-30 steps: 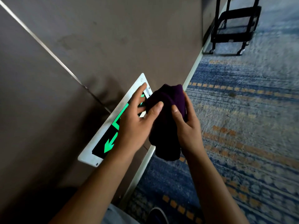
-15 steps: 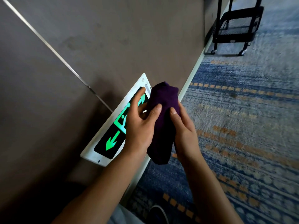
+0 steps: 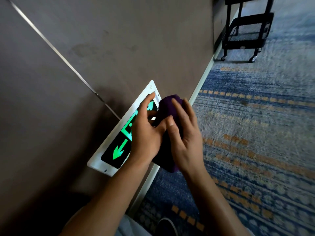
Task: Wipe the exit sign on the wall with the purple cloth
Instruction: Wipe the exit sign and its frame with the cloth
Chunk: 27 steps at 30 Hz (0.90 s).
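Head view, centre of frame: exit sign [image 3: 109,151], white-framed with green arrows, mounted low on the brown wall [image 3: 119,40]. Purple cloth [image 3: 167,106] bunched just right of the sign, clasped between left hand [image 3: 146,135] and right hand [image 3: 185,133]; left forefinger touches the sign's upper end. Upper right: black cart [image 3: 247,28] on blue patterned carpet [image 3: 264,125].

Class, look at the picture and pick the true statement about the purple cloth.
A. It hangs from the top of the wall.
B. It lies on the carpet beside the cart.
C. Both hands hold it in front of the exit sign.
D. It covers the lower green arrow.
C: the left hand and right hand both hold the purple cloth in front of the exit sign, whose lower green arrow stays uncovered.
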Available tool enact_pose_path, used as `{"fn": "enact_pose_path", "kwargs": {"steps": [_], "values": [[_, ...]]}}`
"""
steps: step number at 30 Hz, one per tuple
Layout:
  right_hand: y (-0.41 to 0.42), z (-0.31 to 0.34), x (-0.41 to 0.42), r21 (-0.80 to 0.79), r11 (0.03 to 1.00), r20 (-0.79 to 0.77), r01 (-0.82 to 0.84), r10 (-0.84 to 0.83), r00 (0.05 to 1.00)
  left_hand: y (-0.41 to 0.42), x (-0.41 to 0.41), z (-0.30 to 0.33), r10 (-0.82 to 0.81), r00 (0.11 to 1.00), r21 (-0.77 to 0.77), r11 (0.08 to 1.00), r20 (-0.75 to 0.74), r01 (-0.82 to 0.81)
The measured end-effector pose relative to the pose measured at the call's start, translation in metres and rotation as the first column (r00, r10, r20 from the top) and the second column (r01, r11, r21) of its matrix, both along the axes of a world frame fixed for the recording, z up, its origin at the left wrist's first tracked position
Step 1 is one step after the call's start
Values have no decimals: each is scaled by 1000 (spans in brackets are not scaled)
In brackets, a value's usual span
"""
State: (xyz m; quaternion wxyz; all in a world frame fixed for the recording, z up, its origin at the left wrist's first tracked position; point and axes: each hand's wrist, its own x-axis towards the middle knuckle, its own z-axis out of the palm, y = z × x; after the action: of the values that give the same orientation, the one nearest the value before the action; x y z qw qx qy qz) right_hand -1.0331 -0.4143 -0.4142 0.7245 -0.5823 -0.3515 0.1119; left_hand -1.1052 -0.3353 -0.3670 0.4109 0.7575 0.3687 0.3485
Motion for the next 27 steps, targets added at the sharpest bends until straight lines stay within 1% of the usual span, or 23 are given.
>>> {"fn": "enact_pose_path", "kwargs": {"steps": [4, 8, 10, 12, 15, 18, 19, 21, 22, 23, 24, 25, 26, 27], "values": [[5, -9, -3, -33, 999, -28, -43, 42, 999, 3, 0, 0, -1, 1000, 16, 1000, 4, 1], [11, -18, -5, -50, 996, -75, -69, 65, 995, -1, 1, -5, 19, 999, -38, 999, 45, -17], [12, -21, 0, -80, 996, -58, -29, 25, 998, -2, 1, -6, -34, 996, -104, 994, 85, 42], [10, -25, 7, -86, 996, -27, 6, -8, 1000, -3, 2, -4, -96, 992, -158, 982, 81, 108], [12, -23, 7, -106, 994, -7, -21, 20, 1000, 2, -4, -1, -142, 989, -169, 975, 31, 145], [15, -24, 11, -95, 994, -54, -47, 42, 998, 10, -16, 11, -257, 965, -151, 958, -60, 245], [18, -25, 15, -102, 993, -74, -53, 45, 996, 15, -19, 20, -289, 951, -113, 954, -113, 276], [28, -26, 20, -142, 989, -102, -45, 31, 994, 31, -26, 45, -300, 920, 51, 945, -253, 322], [36, -23, 18, -162, 986, -112, -44, 26, 993, 42, -30, 60, -276, 893, 172, 920, -355, 353], [46, -19, 14, -176, 983, -119, -55, 35, 992, 56, -35, 77, -225, 856, 309, 865, -466, 395], [55, -17, 10, -181, 981, -116, -70, 49, 992, 72, -39, 93, -151, 811, 444, 773, -565, 453], [62, -16, 6, -184, 980, -104, -81, 63, 993, 86, -43, 107, -62, 758, 542, 662, -650, 518], [68, -17, 4, -192, 977, -88, -91, 75, 993, 97, -45, 120, 42, 699, 595, 564, -714, 574], [72, -18, 3, -204, 975, -73, -92, 78, 994, 105, -46, 132, 147, 635, 613, 493, -758, 617]]}}
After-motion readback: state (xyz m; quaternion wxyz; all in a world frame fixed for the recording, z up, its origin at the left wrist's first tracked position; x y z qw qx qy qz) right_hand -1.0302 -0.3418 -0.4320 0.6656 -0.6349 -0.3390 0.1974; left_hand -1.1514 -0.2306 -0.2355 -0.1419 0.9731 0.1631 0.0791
